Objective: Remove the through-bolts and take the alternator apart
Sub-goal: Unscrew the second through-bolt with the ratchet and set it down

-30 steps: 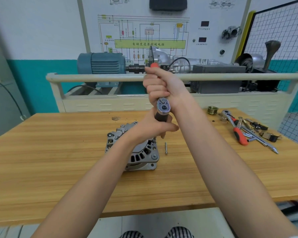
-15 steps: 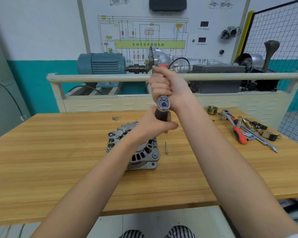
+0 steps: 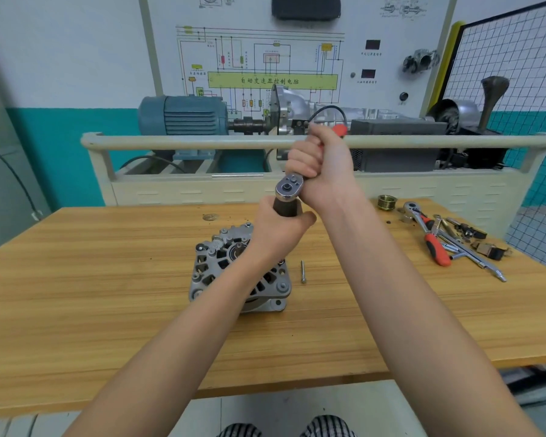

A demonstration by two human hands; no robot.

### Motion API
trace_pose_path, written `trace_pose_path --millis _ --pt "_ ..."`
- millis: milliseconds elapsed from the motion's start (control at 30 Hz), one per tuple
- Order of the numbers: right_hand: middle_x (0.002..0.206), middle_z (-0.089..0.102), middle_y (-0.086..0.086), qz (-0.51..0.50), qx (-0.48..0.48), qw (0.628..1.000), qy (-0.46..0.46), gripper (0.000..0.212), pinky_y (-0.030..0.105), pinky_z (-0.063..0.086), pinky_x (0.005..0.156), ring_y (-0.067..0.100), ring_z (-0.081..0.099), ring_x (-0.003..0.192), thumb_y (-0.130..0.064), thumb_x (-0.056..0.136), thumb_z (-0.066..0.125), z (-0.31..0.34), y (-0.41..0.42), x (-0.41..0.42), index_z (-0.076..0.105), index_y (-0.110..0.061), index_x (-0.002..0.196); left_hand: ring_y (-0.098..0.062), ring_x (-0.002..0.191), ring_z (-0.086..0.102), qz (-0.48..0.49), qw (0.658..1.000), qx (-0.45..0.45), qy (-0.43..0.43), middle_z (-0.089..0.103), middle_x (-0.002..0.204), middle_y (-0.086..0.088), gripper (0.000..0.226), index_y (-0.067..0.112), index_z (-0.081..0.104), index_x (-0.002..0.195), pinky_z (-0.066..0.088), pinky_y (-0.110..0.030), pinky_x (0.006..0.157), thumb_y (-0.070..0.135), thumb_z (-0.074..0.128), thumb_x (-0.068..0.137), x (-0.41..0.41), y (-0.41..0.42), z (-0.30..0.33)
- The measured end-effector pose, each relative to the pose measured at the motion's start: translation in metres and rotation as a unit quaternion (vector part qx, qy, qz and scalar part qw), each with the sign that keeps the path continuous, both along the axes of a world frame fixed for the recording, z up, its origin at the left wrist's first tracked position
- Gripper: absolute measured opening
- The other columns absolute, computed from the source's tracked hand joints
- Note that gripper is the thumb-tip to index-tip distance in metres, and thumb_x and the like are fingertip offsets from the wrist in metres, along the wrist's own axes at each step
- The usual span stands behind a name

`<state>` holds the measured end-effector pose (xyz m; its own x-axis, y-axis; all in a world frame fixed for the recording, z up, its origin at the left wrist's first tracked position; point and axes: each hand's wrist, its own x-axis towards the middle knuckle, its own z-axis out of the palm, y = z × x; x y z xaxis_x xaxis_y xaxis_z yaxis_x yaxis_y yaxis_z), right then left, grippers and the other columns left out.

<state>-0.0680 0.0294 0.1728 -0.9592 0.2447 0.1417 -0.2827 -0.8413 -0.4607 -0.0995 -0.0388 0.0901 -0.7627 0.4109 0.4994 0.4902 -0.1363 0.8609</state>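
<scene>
A grey alternator (image 3: 221, 266) lies on the wooden table (image 3: 108, 294), its vented end facing up. My right hand (image 3: 323, 165) grips the red handle of a ratchet (image 3: 289, 187) whose round chrome head shows just left of my fist. My left hand (image 3: 278, 228) is wrapped around the dark socket under that head, above the alternator's far right side. The socket's lower end is hidden by my hand. One removed through-bolt (image 3: 303, 271) lies on the table just right of the alternator.
At the table's far right lie a second red-handled ratchet (image 3: 429, 234), extension bars (image 3: 473, 257), small parts and a brass pulley (image 3: 384, 202). Behind the table stands a training rig with a rail (image 3: 202, 141) and a blue motor (image 3: 183, 115).
My right hand has swung the ratchet handle to the right, so its head now points left of my fist. My left hand stays on the socket.
</scene>
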Motion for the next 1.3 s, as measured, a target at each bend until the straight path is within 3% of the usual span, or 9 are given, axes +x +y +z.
trace_pose_path --millis 100,200,433,500,700,800,967,1067,1300 --pt "0.034 0.024 -0.006 0.155 0.079 0.984 -0.030 0.051 0.013 0.013 0.025 0.003 0.015 0.025 -0.021 0.100 0.038 0.006 0.004 -0.005 0.035 -0.014 0.050 -0.013 0.040 0.041 -0.116 0.987 -0.108 0.026 0.047 0.041 0.000 0.033 0.015 0.048 0.042 0.038 -0.024 0.050 0.011 0.067 0.069 -0.004 -0.012 0.007" --pt "0.033 0.026 -0.006 0.191 0.093 0.976 -0.039 0.054 0.013 0.014 0.024 0.003 0.016 0.024 -0.023 0.101 0.038 0.007 0.003 -0.007 0.036 -0.013 0.048 -0.013 0.040 0.040 -0.145 0.980 -0.137 0.001 0.045 0.041 0.001 0.033 0.022 0.046 0.039 0.036 -0.030 0.051 0.017 0.066 0.065 -0.005 -0.015 0.009" --pt "0.038 0.019 -0.009 -0.143 -0.061 0.988 0.023 0.042 0.016 0.015 0.027 0.005 0.015 0.028 -0.018 0.099 0.043 -0.007 -0.008 0.004 0.029 -0.019 0.059 -0.018 0.045 0.031 0.014 0.998 0.045 -0.047 0.038 0.050 -0.007 0.027 0.003 0.044 0.055 0.027 -0.029 0.048 -0.010 0.054 0.076 0.003 0.004 0.000" --pt "0.039 0.020 -0.009 -0.159 -0.059 0.985 0.034 0.041 0.017 0.015 0.028 0.005 0.015 0.029 -0.019 0.099 0.043 -0.010 -0.009 0.007 0.029 -0.019 0.060 -0.019 0.049 0.029 0.026 0.994 0.087 -0.052 0.038 0.053 -0.008 0.020 -0.005 0.047 0.058 0.025 -0.029 0.049 -0.011 0.053 0.076 0.008 0.007 -0.003" --pt "0.035 0.025 -0.007 0.135 0.071 0.988 -0.023 0.044 0.013 0.015 0.025 0.004 0.019 0.024 -0.020 0.100 0.040 0.003 0.009 0.001 0.031 -0.017 0.057 -0.010 0.040 0.041 -0.078 0.993 -0.085 0.036 0.044 0.042 0.001 0.032 0.006 0.047 0.050 0.038 -0.022 0.047 -0.005 0.066 0.073 0.002 -0.008 0.003" --pt "0.034 0.026 -0.006 0.185 0.100 0.977 -0.042 0.045 0.012 0.014 0.024 0.002 0.013 0.026 -0.023 0.100 0.039 0.006 0.008 -0.004 0.032 -0.016 0.056 -0.012 0.040 0.042 -0.151 0.976 -0.152 0.027 0.043 0.040 0.003 0.041 0.018 0.045 0.043 0.039 -0.023 0.049 0.001 0.067 0.072 -0.005 -0.013 0.010" --pt "0.036 0.022 -0.009 -0.069 -0.036 0.997 -0.004 0.042 0.016 0.016 0.026 0.004 0.018 0.025 -0.017 0.098 0.045 -0.003 -0.004 -0.002 0.030 -0.019 0.059 -0.014 0.039 0.037 0.033 0.998 -0.015 -0.047 0.041 0.040 0.005 0.032 0.010 0.043 0.054 0.031 -0.021 0.039 -0.006 0.059 0.076 -0.002 0.003 0.000" --pt "0.038 0.020 -0.009 -0.164 -0.071 0.983 0.031 0.042 0.017 0.015 0.028 0.005 0.015 0.028 -0.019 0.100 0.043 -0.009 -0.008 0.003 0.030 -0.019 0.060 -0.021 0.050 0.033 0.082 0.992 0.055 -0.074 0.039 0.047 -0.004 0.022 0.002 0.047 0.059 0.028 -0.031 0.048 -0.007 0.054 0.077 0.003 0.011 -0.001" --pt "0.040 0.017 -0.010 0.178 0.096 0.979 -0.029 0.045 0.015 0.017 0.024 0.003 0.011 0.028 -0.023 0.101 0.037 0.005 0.011 -0.002 0.035 -0.015 0.057 -0.008 0.040 0.042 -0.123 0.979 -0.161 0.031 0.044 0.047 -0.004 0.034 0.006 0.045 0.052 0.038 -0.018 0.048 -0.006 0.066 0.076 0.004 -0.012 0.014"
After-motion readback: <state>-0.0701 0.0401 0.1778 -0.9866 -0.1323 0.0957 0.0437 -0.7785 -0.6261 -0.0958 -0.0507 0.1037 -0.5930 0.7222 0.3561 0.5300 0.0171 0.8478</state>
